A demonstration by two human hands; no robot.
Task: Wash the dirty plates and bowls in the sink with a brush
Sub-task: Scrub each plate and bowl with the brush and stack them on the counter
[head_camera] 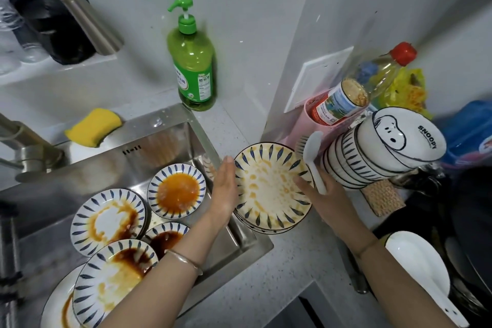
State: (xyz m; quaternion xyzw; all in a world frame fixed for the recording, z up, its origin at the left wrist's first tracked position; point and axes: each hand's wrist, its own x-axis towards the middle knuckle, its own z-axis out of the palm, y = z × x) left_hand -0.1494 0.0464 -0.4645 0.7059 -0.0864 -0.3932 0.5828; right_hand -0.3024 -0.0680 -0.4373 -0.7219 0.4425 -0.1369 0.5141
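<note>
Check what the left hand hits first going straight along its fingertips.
The left hand points away over speckled countertop; first obstacle looks like the wall, just right of the green dish soap bottle. Depth unclear; it might clip the bottle.

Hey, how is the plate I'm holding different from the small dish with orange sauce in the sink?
The held plate is larger than the small dish. The held plate carries only thin orange smears; the small dish holds a full orange pool. The held plate tops a stack beside the sink; the small dish lies inside it. Both share blue leaf-stroke rims.
</note>
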